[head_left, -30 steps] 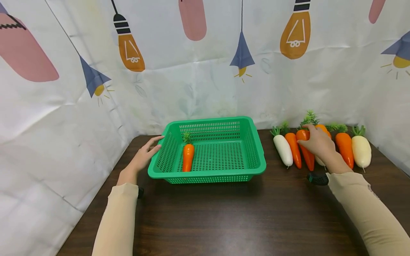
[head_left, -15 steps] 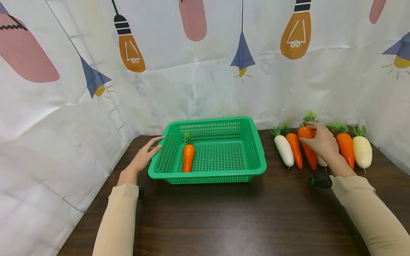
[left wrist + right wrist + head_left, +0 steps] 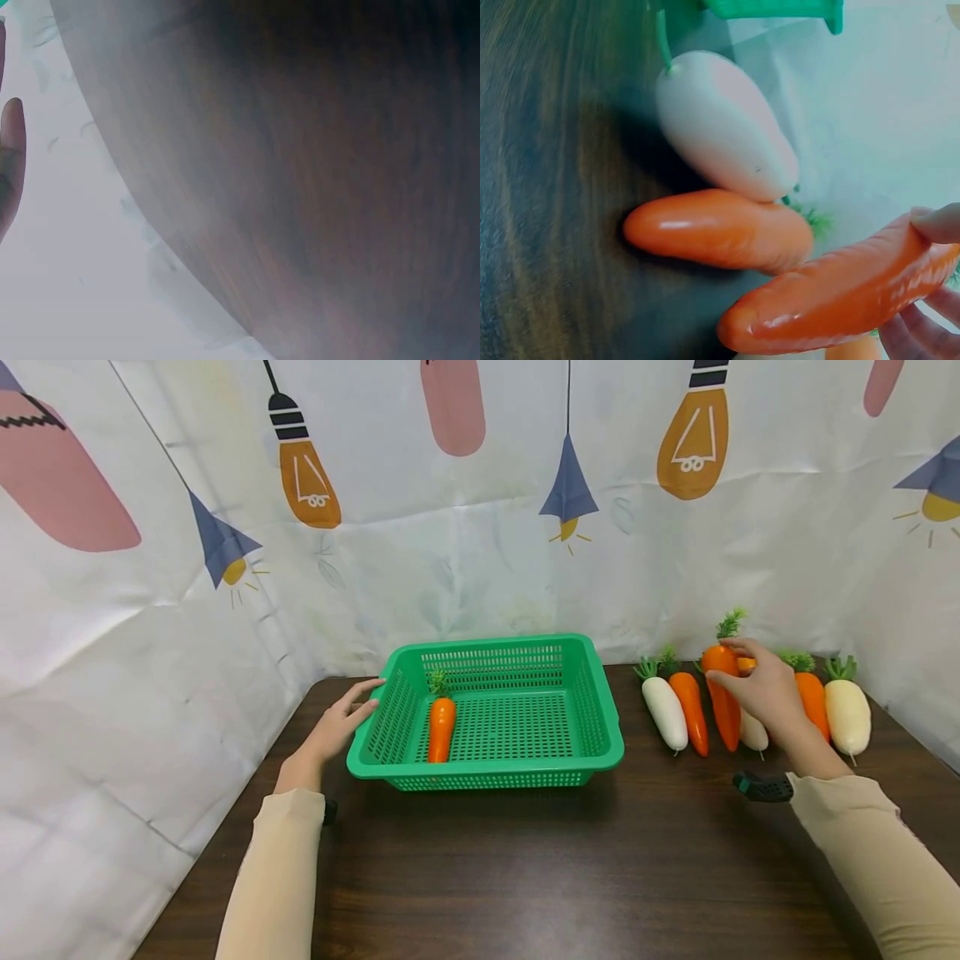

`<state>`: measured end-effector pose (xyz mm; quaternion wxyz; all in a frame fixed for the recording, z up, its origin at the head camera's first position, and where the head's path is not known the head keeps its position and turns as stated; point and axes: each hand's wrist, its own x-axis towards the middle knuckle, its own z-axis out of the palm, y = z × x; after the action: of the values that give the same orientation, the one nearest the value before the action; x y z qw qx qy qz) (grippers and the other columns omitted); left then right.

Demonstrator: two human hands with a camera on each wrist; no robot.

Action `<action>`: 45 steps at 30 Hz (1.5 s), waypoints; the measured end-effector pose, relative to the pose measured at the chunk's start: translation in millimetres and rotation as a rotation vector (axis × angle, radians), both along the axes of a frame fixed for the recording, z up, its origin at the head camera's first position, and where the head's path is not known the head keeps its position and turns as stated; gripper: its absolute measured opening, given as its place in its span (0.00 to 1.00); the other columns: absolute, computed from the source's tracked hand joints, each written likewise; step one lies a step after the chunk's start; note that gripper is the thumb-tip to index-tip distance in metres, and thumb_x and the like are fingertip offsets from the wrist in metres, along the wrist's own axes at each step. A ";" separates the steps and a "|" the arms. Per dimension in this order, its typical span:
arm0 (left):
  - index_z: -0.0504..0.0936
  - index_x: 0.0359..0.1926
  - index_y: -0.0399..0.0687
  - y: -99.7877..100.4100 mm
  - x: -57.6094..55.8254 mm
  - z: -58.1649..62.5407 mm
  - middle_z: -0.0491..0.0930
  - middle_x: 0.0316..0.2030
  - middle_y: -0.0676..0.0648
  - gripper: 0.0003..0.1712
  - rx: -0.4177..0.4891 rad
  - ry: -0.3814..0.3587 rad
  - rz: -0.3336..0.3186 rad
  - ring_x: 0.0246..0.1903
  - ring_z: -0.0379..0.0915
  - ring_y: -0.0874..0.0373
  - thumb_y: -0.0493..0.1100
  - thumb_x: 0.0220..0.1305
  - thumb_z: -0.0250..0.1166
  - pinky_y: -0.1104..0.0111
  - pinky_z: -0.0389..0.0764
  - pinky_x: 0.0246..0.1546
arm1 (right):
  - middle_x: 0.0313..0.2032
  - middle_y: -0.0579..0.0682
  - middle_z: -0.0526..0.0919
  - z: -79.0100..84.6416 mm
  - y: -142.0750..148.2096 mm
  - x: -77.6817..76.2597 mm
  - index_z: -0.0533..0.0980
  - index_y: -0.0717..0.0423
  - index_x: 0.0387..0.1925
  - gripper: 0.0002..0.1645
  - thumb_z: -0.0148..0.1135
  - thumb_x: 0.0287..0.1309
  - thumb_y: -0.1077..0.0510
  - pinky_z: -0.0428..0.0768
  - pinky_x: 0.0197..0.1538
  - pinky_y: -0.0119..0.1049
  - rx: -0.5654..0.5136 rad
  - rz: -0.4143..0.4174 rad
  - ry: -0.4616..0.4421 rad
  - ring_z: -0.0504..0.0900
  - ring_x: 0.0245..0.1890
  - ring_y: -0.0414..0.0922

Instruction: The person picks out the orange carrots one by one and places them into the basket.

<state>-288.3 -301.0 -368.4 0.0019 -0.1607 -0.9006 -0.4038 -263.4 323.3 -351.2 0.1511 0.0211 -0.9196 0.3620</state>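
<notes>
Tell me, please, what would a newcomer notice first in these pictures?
Probably the bright green basket, near the middle of the head view, with one carrot lying inside. Then, at the right, the right hand holds another carrot beside white and orange vegetables.

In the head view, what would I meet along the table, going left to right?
Left hand, basket with one carrot inside, white radish, second carrot, held carrot, right hand, half-hidden carrot, cream radish.
</notes>
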 end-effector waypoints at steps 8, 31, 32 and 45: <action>0.56 0.81 0.53 0.7 1.4 0.1 0.52 0.77 0.32 0.33 -0.005 0.002 -0.001 0.69 0.60 0.28 0.55 0.83 0.48 0.29 0.61 0.62 | 0.70 0.75 0.63 13.3 -2.8 -1.7 0.61 0.60 0.77 0.42 0.62 0.72 0.44 0.80 0.50 0.61 -0.075 0.023 -0.003 0.70 0.61 0.74; 0.56 0.81 0.55 1.2 -0.3 2.7 0.50 0.78 0.34 0.33 0.011 -0.006 -0.007 0.70 0.58 0.29 0.56 0.83 0.48 0.30 0.61 0.63 | 0.64 0.52 0.64 60.2 -51.2 -5.1 0.63 0.45 0.72 0.33 0.64 0.72 0.51 0.84 0.42 0.29 -0.589 0.208 -0.124 0.79 0.46 0.35; 0.56 0.81 0.55 1.5 -0.6 3.2 0.50 0.78 0.34 0.33 0.010 -0.006 -0.005 0.70 0.58 0.28 0.56 0.83 0.47 0.29 0.61 0.63 | 0.62 0.51 0.65 62.0 -52.9 -5.9 0.63 0.43 0.70 0.31 0.64 0.71 0.51 0.85 0.42 0.29 -0.639 0.226 -0.142 0.80 0.46 0.36; 0.56 0.81 0.54 1.2 -0.4 1.7 0.50 0.78 0.33 0.33 0.008 -0.014 -0.003 0.70 0.58 0.28 0.56 0.83 0.47 0.29 0.60 0.63 | 0.49 0.46 0.76 77.6 -77.1 -14.8 0.65 0.41 0.60 0.22 0.61 0.72 0.60 0.84 0.39 0.35 -1.032 0.351 -0.330 0.83 0.37 0.42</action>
<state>-288.7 -299.8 -366.7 -0.0045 -0.1590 -0.8987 -0.4086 -278.2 246.2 -273.6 -0.0663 0.0402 -0.6177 0.7826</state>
